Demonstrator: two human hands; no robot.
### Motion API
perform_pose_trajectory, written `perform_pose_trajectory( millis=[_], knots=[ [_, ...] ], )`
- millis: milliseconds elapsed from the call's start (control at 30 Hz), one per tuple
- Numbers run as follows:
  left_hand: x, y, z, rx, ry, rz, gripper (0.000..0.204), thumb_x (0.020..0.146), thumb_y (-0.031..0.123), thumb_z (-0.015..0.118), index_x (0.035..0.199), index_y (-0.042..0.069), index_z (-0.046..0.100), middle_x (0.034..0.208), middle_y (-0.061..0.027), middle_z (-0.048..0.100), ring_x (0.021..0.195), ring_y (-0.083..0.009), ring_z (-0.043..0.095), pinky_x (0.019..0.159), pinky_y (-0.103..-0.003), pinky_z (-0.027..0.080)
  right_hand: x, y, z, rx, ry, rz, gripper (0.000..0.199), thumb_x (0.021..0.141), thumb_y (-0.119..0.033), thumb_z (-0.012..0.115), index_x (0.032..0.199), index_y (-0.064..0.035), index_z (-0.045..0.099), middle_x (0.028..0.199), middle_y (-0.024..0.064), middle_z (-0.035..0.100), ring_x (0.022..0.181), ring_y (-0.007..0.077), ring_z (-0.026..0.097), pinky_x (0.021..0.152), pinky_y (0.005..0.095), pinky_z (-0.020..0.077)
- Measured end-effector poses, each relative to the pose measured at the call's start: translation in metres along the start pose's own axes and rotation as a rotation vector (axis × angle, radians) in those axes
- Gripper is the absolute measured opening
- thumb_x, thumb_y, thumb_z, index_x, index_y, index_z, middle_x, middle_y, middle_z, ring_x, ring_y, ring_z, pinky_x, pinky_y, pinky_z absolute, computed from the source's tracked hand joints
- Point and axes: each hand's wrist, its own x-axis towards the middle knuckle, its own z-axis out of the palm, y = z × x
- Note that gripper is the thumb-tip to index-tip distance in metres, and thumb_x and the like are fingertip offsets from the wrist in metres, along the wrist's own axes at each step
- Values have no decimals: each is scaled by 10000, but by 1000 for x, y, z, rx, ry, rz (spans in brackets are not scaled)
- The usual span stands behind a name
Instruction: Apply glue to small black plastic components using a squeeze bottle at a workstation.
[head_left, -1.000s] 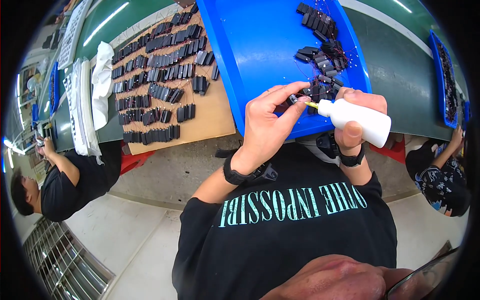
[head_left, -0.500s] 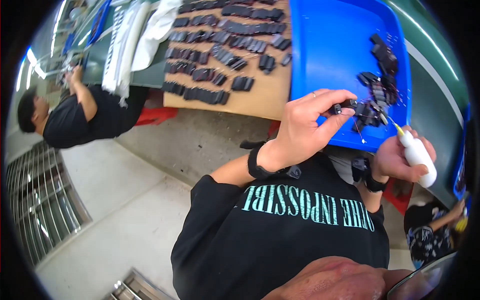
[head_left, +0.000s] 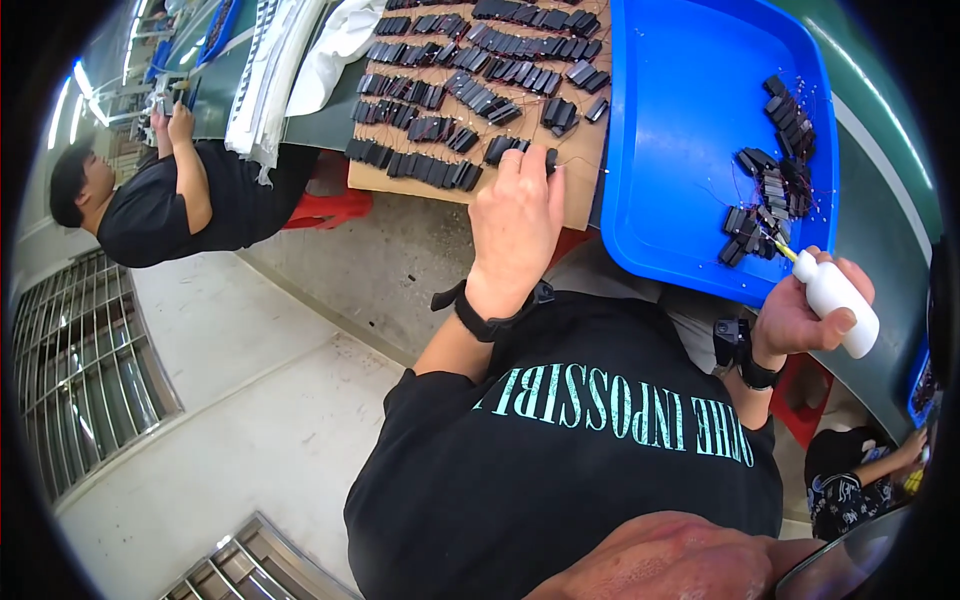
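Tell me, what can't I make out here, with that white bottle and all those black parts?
In the head view:
- Left hand: its back and fingers hide whether its grip holds a black part.
- Nozzle of the bottle: the tip is too small to tell whether it touches anything.
- Left co-worker: the thing held is too small.
- Right co-worker: partly cut off by the dark rim.

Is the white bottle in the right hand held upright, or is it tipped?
Tipped: seen from above, the bottle shows its long side, its yellow nozzle pointing toward the black parts.
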Motion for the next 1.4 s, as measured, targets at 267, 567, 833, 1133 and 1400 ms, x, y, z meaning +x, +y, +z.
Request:
perform_pose_trajectory(
  millis=[267,567,833,1133,1400],
  knots=[
    [-7,7,-3,18,34,2,282,846,170,674,1082,39,596,875,-127,597,673,-315,648,567,-380,530,7,1,-2,12,-34,32,542,805,-520,603,995,-14,567,839,131,582,778,261,624,763,377,528],
    [-6,8,11,20,109,92,387,831,161,696,1188,65,586,890,-100,636,664,-269,649,559,-357,521,11,0,-3,-56,-72,28,550,808,-522,591,1019,-15,565,860,115,578,787,256,625,771,373,528],
    [-3,7,9,-37,113,58,296,833,133,681,1122,93,630,881,-71,633,686,-254,648,564,-343,517,12,0,-3,-59,-82,41,561,812,-527,581,1033,-13,556,868,109,569,787,247,623,768,367,529],
    [5,2,10,48,74,134,175,837,78,652,1011,98,669,860,-48,605,710,-240,645,568,-334,512,14,0,-7,-59,-96,60,563,813,-527,580,1037,-11,554,860,114,575,776,245,619,768,372,523],
    [5,4,7,-44,98,83,185,829,138,686,1007,93,669,873,-50,604,719,-236,646,577,-339,510,15,4,-2,-41,-106,70,560,809,-523,585,1034,-11,554,854,115,572,772,244,613,765,378,515]
  ],
)
